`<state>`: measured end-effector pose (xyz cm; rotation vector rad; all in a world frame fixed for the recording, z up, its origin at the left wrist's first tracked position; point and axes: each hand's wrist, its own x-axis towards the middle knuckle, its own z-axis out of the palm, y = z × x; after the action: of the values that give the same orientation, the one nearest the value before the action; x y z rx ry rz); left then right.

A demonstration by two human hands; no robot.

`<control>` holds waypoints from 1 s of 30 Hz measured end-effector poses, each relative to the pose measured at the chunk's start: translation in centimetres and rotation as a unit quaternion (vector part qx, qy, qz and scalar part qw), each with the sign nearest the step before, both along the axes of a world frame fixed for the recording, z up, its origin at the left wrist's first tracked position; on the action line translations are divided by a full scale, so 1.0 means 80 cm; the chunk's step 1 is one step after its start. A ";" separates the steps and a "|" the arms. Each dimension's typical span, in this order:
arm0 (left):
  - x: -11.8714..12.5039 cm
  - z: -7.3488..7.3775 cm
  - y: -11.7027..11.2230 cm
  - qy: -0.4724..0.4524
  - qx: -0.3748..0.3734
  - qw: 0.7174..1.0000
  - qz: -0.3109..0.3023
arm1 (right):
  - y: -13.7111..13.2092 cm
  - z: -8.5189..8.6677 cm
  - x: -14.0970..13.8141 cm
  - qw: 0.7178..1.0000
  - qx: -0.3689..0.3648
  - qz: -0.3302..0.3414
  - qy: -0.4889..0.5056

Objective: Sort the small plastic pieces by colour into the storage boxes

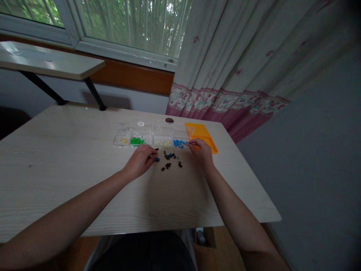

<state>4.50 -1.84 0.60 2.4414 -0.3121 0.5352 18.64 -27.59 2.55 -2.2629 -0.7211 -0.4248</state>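
My left hand rests low over the table, its fingers curled together beside a few small dark brown and blue pieces. What its fingertips hold, if anything, is too small to make out. At the right end of a clear plastic box, my right hand pinches what looks like a small blue piece, next to a compartment of blue pieces. Other compartments hold green pieces, cream pieces and a few yellow pieces. Between my hands, loose brown pieces lie scattered with some blue ones.
An orange tray lies behind my right hand. The clear box's transparent lid stands open at the back, with a dark oval object beyond it. A raised shelf stands back left; a curtain hangs behind the table.
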 end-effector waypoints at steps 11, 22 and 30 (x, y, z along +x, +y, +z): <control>-0.001 0.000 0.002 0.000 0.004 1.000 0.010 | -0.003 -0.010 0.009 0.995 -0.063 -0.026 -0.074; -0.002 0.000 0.001 -0.014 0.006 1.000 0.018 | -0.006 -0.018 0.013 0.993 -0.079 -0.039 -0.076; -0.007 0.006 -0.003 0.001 0.076 0.997 0.001 | -0.003 -0.019 0.011 0.993 -0.067 -0.013 -0.098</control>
<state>3.94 -2.06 1.04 2.5888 -0.3610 0.5284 19.53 -27.85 1.00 -2.3799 -0.8412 -0.6362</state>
